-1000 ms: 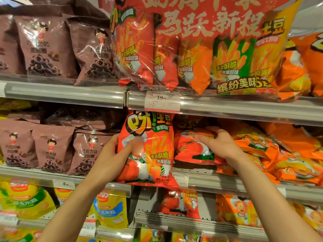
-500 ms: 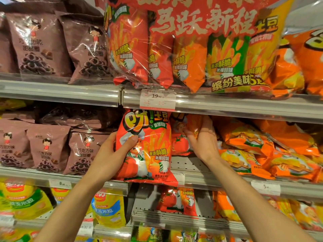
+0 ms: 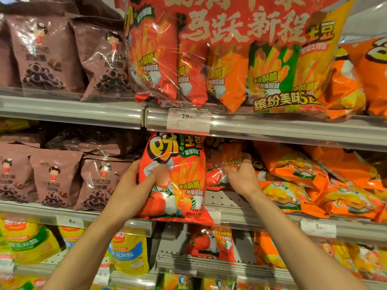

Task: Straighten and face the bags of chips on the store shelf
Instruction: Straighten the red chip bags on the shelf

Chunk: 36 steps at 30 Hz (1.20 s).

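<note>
Left hand (image 3: 134,185) grips upright red chip bag (image 3: 178,176) at shelf edge (image 3: 261,220); right hand (image 3: 240,176) pinches second red bag (image 3: 217,174) behind it.

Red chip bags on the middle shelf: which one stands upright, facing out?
The front red bag, held by the left hand. The second red bag, gripped by the right hand, sits further back.

red chip bag (image 3: 178,176): glossy plastic film | shelf rail (image 3: 272,130): smooth, shiny, probably clear plastic | price tag (image 3: 188,120): paper
</note>
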Motion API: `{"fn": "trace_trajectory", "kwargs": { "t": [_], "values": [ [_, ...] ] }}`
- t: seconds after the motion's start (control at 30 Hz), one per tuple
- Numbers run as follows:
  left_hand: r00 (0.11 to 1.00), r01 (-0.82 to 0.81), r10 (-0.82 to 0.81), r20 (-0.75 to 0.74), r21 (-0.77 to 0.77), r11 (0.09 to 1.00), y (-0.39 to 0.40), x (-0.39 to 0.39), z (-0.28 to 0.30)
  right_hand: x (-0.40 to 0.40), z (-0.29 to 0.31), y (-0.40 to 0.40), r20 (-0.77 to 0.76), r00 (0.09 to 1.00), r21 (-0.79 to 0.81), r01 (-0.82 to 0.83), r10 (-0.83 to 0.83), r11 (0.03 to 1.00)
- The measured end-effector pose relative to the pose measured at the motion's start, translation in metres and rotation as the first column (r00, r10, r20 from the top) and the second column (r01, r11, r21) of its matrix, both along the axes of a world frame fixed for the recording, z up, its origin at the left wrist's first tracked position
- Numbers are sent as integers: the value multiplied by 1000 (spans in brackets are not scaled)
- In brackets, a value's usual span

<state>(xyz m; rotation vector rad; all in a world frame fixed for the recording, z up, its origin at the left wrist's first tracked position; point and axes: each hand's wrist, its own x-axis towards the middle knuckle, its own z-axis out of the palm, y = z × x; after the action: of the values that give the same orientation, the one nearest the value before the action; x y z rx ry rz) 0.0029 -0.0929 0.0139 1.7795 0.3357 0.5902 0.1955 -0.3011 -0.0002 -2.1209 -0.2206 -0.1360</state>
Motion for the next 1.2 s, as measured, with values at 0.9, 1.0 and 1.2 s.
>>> {"fn": "trace_trajectory", "kwargs": {
  "t": [0.9, 1.0, 1.2],
  "values": [
    [995, -87, 80, 66, 110, 990, -14, 19, -15, -38, 14, -24, 107, 980, 148, -183, 168, 972],
    [995, -59, 49, 84, 116, 991, -34, 29, -18, -62, 24, -22, 11, 937, 204, -344, 349, 917],
    [997, 45, -55, 52, 173, 984, -58, 60, -20, -41, 8, -14, -49, 960, 331, -246, 276, 911]
  ]
}}
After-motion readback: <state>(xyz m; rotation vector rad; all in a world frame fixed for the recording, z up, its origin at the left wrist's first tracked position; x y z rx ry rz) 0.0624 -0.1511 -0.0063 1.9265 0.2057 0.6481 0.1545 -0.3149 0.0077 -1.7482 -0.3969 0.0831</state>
